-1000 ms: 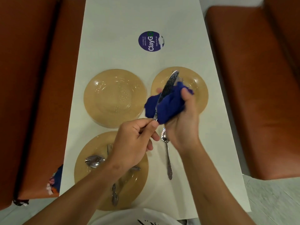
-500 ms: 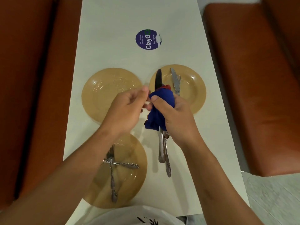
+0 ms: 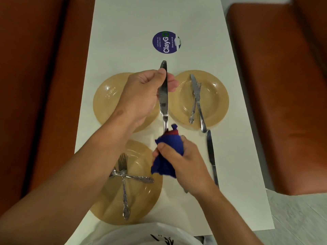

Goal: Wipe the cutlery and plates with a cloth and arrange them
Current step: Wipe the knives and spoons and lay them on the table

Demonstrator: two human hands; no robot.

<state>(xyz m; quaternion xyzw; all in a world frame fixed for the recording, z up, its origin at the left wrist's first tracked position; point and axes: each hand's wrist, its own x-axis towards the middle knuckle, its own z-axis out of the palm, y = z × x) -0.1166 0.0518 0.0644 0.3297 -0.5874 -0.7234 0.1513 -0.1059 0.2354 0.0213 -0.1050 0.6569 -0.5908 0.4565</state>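
Cloth [image 3: 168, 152] slid down knife [image 3: 163, 96], left hand [image 3: 141, 96] pinching blade, right hand [image 3: 184, 161] gripping cloth

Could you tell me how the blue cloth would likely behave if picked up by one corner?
The blue cloth bunches in the right hand, so it is probably floppy and would hang limp. It looks light and unlikely to slip.

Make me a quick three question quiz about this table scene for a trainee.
1. True or false: the left hand holds the knife by its blade.
2. What does the right hand grip? A) blue cloth B) fork C) plate
3. How many tan plates are on the white table?

Key: 1 true. 2 A. 3 three: far left plate, far right plate, near plate.
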